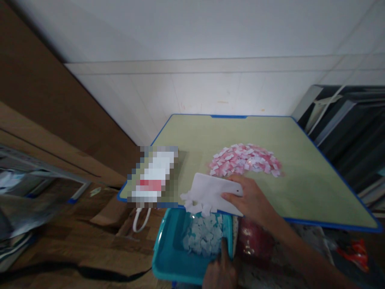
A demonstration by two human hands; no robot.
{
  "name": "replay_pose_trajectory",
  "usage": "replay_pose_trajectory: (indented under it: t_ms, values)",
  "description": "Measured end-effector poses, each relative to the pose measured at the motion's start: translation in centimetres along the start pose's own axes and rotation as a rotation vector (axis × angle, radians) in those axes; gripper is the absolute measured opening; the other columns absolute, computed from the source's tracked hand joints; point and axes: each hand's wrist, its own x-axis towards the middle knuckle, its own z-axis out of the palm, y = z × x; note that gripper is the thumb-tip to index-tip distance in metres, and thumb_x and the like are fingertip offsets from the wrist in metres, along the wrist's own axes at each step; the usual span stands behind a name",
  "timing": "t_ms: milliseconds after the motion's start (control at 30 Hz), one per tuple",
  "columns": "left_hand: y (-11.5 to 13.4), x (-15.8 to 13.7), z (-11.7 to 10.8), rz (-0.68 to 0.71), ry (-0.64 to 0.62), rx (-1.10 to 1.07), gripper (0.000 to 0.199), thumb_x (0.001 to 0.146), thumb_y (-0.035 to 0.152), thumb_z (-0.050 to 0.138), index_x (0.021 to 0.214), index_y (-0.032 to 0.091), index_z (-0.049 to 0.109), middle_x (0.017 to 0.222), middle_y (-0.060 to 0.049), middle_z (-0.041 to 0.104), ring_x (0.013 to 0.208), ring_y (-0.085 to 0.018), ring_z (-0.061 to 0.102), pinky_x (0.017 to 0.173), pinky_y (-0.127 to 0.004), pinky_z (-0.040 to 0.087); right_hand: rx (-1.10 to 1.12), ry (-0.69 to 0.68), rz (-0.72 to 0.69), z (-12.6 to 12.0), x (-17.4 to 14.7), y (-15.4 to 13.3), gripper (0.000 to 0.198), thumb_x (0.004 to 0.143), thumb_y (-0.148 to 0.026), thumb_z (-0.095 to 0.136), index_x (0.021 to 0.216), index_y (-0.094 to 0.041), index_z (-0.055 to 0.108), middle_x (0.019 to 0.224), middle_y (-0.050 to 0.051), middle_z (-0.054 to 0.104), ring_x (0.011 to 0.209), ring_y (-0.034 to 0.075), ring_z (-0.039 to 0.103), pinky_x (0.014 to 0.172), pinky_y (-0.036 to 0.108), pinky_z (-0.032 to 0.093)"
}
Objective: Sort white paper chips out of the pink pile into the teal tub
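Observation:
My right hand (pixel 249 198) grips a flat white scraper (pixel 215 190) with a small hole near one corner, thumb on top. The scraper lies at the near edge of the pale green table (pixel 313 180). White paper scraps (pixel 197 206) gather along its near left side, some hanging over the edge. Just below the edge is a turquoise tray (pixel 177 265) with a heap of white paper scraps (pixel 204 235) inside. My left hand (pixel 221 271) holds the tray's near right side, its index finger stretched along the inner wall. Beyond the scraper spreads a pile of pink and white paper scraps (pixel 245 158).
A pixelated white and red object (pixel 155 172) sits at the table's left edge, a white loop (pixel 141 218) hanging below. A dark red rounded object (pixel 254 239) is under the near edge. Dark panels (pixel 355 116) lean at right; a brown board (pixel 75 96) stands left.

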Motion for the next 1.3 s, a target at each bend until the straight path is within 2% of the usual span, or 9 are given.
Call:
replay_pose_trajectory:
  t_ms: [233,333,500,767,833,967,1133,1167,1300]
  values:
    - [-0.2,0.1,0.0,0.026,-0.057,-0.007,0.038,0.08,0.013,0.033,0.109,0.026,0.055,0.136,-0.017,0.032,0.079,-0.026,0.063,0.065,-0.041,0.054,-0.006,0.026,-0.006,-0.4,2.2,-0.1,0.006,0.067,-0.02,0.059,0.072,-0.017,0.059,0.069,0.001,0.061,0.062,0.015,0.052,0.059,0.028,0.039]
    - [-0.2,0.4,0.4,0.02,-0.024,-0.025,0.034,0.081,0.016,0.034,0.105,0.026,0.057,0.136,-0.016,0.032,0.08,-0.026,0.062,0.065,-0.04,0.054,0.002,0.026,-0.008,0.2,3.4,0.0,0.007,0.066,-0.018,0.059,0.073,-0.016,0.058,0.073,0.003,0.061,0.066,0.015,0.052,0.061,0.028,0.039]
    - [-0.1,0.8,1.0,-0.026,-0.039,-0.032,0.038,0.081,0.016,0.034,0.111,0.031,0.052,0.137,-0.013,0.03,0.082,-0.027,0.062,0.065,-0.043,0.054,0.051,-0.049,-0.043,1.3,3.7,-0.2,0.006,0.067,-0.016,0.058,0.073,-0.016,0.057,0.069,0.001,0.059,0.062,0.013,0.052,0.057,0.025,0.039]
    - [-0.1,0.5,0.3,-0.033,-0.015,-0.084,0.043,0.079,0.015,0.037,0.114,0.035,0.05,0.132,-0.011,0.04,0.08,-0.027,0.062,0.064,-0.042,0.055,0.08,-0.13,-0.072,1.6,2.8,-1.1,0.007,0.065,-0.012,0.058,0.068,-0.018,0.055,0.066,-0.001,0.059,0.063,0.013,0.054,0.057,0.023,0.039]
    - [0.0,0.5,0.2,-0.044,-0.014,-0.074,0.046,0.08,0.014,0.036,0.118,0.038,0.045,0.133,-0.012,0.04,0.078,-0.026,0.062,0.064,-0.042,0.055,0.079,-0.139,-0.072,1.7,2.5,-1.2,0.008,0.065,-0.011,0.058,0.068,-0.017,0.055,0.065,-0.001,0.059,0.063,0.013,0.055,0.056,0.023,0.039]
    - [-0.2,0.5,0.7,-0.013,-0.015,-0.045,0.043,0.08,0.015,0.037,0.116,0.037,0.049,0.135,-0.011,0.036,0.076,-0.026,0.063,0.061,-0.041,0.055,0.072,-0.145,-0.077,2.2,1.6,-1.4,0.005,0.067,-0.014,0.058,0.071,-0.017,0.057,0.067,0.0,0.06,0.065,0.014,0.056,0.058,0.023,0.04]
    - [-0.5,0.7,1.8,-0.019,0.01,-0.04,0.046,0.082,0.021,0.036,0.121,0.045,0.036,0.135,-0.011,0.035,0.073,-0.024,0.063,0.061,-0.04,0.055,0.054,-0.141,-0.087,2.5,-0.5,-1.9,0.006,0.072,-0.016,0.056,0.075,-0.02,0.06,0.067,0.0,0.063,0.065,0.014,0.058,0.061,0.023,0.041]
    - [-0.6,0.8,1.9,-0.018,0.015,-0.046,0.048,0.082,0.021,0.034,0.124,0.045,0.03,0.134,-0.012,0.037,0.075,-0.025,0.063,0.06,-0.04,0.055,0.051,-0.146,-0.092,2.5,-1.0,-2.0,0.006,0.072,-0.017,0.056,0.075,-0.02,0.06,0.068,-0.001,0.064,0.065,0.014,0.059,0.061,0.022,0.041]
    - [-0.5,1.2,1.9,-0.042,-0.004,-0.052,0.049,0.082,0.018,0.033,0.123,0.045,0.033,0.118,-0.011,0.055,0.078,-0.025,0.063,0.062,-0.04,0.054,0.064,-0.168,-0.214,1.7,-3.2,-1.7,0.014,0.078,-0.017,0.052,0.083,-0.022,0.063,0.077,0.0,0.069,0.071,0.013,0.063,0.067,0.021,0.046]
